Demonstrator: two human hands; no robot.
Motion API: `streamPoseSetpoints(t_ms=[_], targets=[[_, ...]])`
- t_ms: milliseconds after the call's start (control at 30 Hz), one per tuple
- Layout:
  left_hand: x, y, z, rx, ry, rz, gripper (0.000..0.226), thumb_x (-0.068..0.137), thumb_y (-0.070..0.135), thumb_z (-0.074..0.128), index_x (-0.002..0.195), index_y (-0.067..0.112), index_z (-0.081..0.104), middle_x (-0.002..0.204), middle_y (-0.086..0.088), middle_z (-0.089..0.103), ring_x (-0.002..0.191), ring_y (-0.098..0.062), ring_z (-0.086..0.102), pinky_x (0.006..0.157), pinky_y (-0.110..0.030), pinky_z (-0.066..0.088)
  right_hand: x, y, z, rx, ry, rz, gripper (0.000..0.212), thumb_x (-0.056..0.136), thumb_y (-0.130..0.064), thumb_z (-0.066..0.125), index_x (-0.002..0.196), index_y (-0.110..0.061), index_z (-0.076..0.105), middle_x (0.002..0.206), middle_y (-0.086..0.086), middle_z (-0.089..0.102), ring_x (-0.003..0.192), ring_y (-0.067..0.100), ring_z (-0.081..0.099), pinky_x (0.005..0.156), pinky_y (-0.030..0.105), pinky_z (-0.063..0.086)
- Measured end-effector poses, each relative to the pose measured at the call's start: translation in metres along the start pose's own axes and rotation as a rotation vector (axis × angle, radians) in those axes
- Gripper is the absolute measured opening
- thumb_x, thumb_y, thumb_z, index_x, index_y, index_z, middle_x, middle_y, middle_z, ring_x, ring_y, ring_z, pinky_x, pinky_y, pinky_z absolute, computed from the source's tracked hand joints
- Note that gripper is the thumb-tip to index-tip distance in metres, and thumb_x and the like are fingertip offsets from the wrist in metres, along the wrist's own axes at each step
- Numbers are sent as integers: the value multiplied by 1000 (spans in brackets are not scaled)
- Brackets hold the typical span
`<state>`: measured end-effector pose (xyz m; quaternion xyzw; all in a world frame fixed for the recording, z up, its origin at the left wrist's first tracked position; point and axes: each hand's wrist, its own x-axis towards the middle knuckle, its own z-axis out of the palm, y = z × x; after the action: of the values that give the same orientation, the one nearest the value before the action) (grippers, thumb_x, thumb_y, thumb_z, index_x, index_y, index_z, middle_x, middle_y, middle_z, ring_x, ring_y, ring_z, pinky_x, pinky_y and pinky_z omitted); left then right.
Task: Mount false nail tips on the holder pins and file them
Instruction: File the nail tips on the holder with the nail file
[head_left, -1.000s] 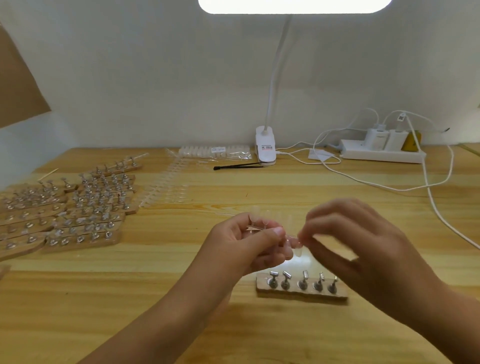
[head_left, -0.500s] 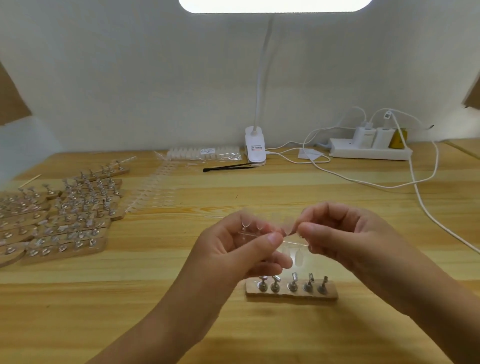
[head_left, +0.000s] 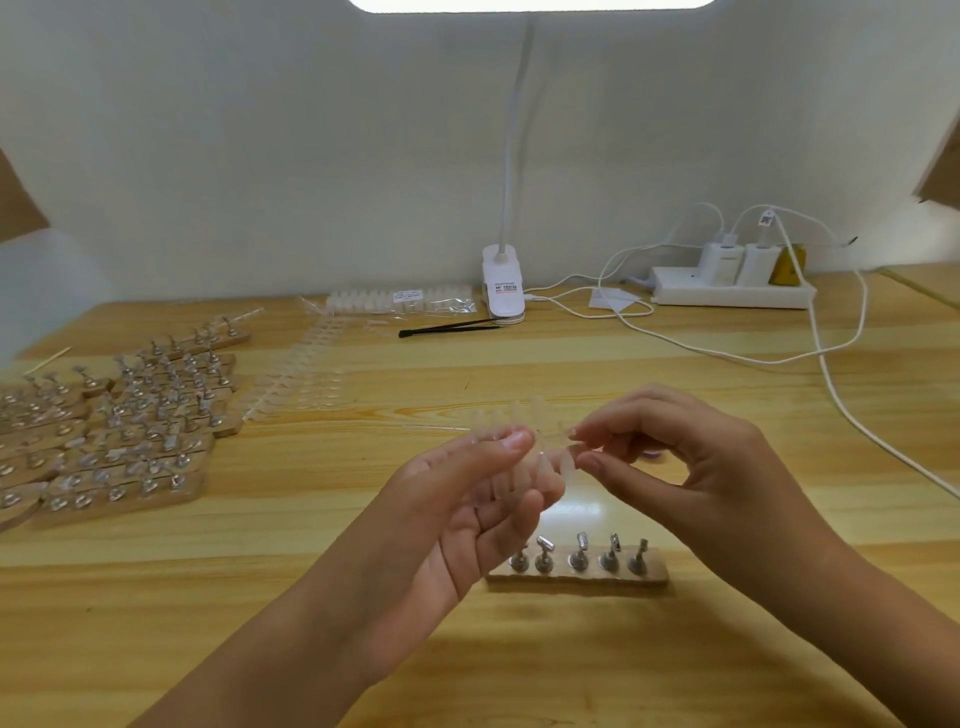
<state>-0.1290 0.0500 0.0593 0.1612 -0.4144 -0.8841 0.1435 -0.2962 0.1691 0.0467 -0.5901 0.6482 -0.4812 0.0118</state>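
Left hand (head_left: 467, 519) grips the strip of nail tips (head_left: 522, 470) steady, right hand (head_left: 691, 467) pinches its end tip, likely snapping it off above the holder (head_left: 576, 574).

Bright lamp (head_left: 530, 4) overhd, glare on table (head_left: 579, 506), edges warped, slight blur.

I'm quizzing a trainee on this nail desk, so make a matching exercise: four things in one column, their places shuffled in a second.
1. clear plastic strip of false nail tips
2. small wooden block with five metal pins
3. thin black stick-shaped tool
4. white power strip

A. back right of wooden table
B. beside the white clip lamp's base
C. gripped in the left hand
D. table's near middle

Pairs: 1-C, 2-D, 3-B, 4-A
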Motion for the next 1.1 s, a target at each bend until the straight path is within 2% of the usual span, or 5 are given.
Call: streamPoseSetpoints(t_ms=[200,500,667,833,1100], targets=[[-1,1,1,-68,-3,-15,48,72,14,75,115,2,56,130,-35,54,63,-12,67,56,-17,56,2,-5,-6,-73,-40,-19,23,81,-33,65,96,-18,76,89,-9,67,83,11,62,75,17,49],[3,5,-1,-70,-37,-22,8,70,15,77,76,9,79,113,-12,72,64,-7,64,54,-14,54,-33,-18,-37,-292,-72,22,19,84,-51,71,87,-32,73,87,-19,63,82,0,62,70,21,47],[7,2,-3,-59,51,-16,10,70,17,78,76,9,81,95,-6,71,65,-6,63,53,-13,53,-47,-14,-23,-394,-133,94,26,81,-49,55,86,-31,73,86,-22,60,79,-6,56,67,22,45],[7,2,-4,-63,51,-16,12,65,13,81,76,8,79,88,-6,71,64,-8,64,52,-13,53,-47,-11,-17,-455,-160,116,10,76,-27,78,85,-27,74,84,-18,63,79,-1,58,68,22,46],[7,0,-2,-69,66,-13,12,67,15,75,76,8,78,86,-7,71,62,-9,65,50,-14,53,-49,-10,-19,-393,-162,151,7,77,-30,75,84,-27,73,83,-18,62,81,-2,56,69,23,45]])
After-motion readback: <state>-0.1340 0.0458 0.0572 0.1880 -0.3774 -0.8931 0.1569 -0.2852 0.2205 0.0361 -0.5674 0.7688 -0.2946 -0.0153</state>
